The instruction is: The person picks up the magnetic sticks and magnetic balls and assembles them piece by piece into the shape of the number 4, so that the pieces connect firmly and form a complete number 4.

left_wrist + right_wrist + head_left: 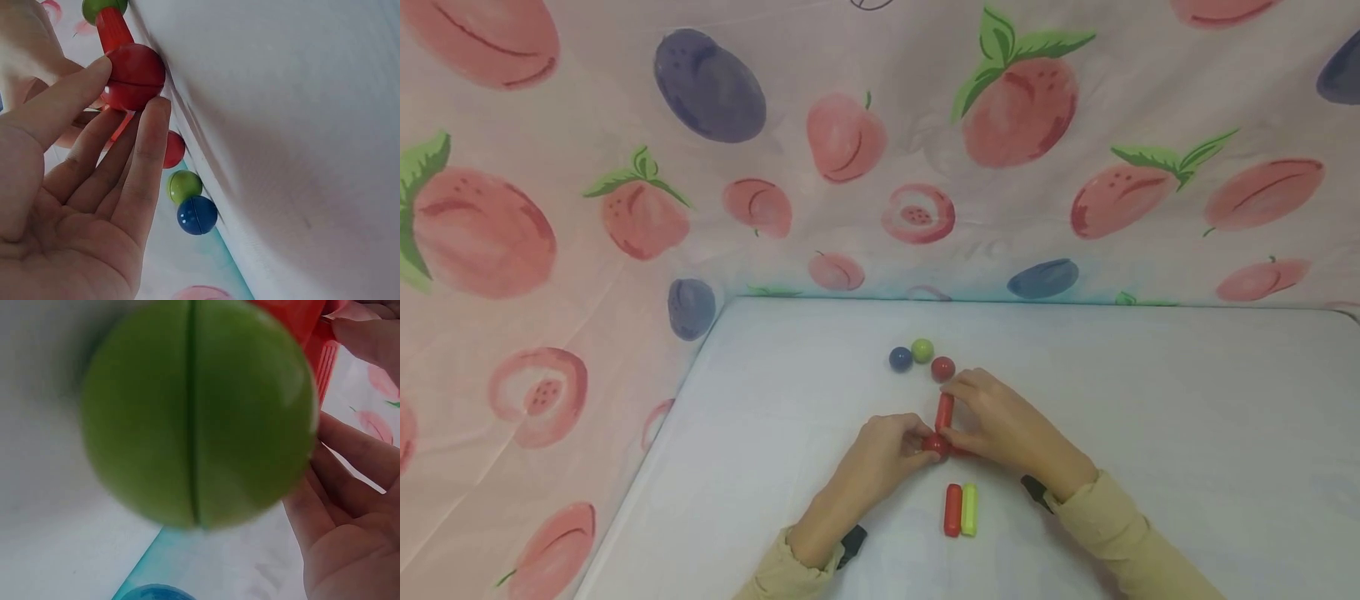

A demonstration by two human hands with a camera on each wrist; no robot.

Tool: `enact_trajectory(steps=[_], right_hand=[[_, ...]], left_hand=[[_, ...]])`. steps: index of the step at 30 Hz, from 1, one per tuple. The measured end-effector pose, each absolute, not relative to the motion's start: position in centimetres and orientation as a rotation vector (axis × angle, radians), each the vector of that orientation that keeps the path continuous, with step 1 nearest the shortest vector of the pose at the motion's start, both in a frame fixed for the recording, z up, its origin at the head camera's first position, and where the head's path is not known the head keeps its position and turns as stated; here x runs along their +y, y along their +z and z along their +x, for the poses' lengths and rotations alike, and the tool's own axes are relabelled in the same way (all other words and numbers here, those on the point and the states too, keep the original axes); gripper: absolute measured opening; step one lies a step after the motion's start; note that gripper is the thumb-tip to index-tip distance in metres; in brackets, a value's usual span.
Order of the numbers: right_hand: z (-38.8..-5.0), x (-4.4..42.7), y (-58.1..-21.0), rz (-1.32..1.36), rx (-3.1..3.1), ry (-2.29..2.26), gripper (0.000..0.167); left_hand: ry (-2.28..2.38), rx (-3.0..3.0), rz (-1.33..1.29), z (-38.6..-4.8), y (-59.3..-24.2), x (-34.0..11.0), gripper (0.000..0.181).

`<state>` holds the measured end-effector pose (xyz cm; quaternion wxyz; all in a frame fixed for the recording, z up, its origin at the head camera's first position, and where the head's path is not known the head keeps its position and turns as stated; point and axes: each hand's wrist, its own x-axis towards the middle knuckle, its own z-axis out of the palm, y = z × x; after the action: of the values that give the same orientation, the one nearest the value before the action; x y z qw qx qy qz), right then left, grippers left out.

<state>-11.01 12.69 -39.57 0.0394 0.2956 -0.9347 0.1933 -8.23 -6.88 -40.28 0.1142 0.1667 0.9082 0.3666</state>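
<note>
My left hand (880, 454) pinches a red ball (134, 76) between thumb and fingertips, just above or on the white table. From this ball a red rod (114, 31) runs to a green ball (199, 415), which looms large in the right wrist view and is hidden in the head view. My right hand (1011, 429) holds another red rod (944, 412) lengthwise, fingers at its far end and thumb at its near end. The near end meets the red ball; whether they are joined I cannot tell.
Beyond the hands lie a loose blue ball (900, 359), a yellow-green ball (922, 350) and a red ball (943, 369). Nearer, a red rod (952, 510) and a yellow-green rod (969, 510) lie side by side. Fruit-patterned cloth (850, 217) borders the table (1187, 400).
</note>
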Motion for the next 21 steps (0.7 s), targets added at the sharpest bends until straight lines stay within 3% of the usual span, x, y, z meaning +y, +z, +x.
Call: enact_trajectory(steps=[21], right_hand=[[-10.96,12.35,-40.21,0.979,-2.859,0.529,0.049]], left_hand=[[1.092,2.655,0.505,-8.12,-40.41,-6.81,0.024]])
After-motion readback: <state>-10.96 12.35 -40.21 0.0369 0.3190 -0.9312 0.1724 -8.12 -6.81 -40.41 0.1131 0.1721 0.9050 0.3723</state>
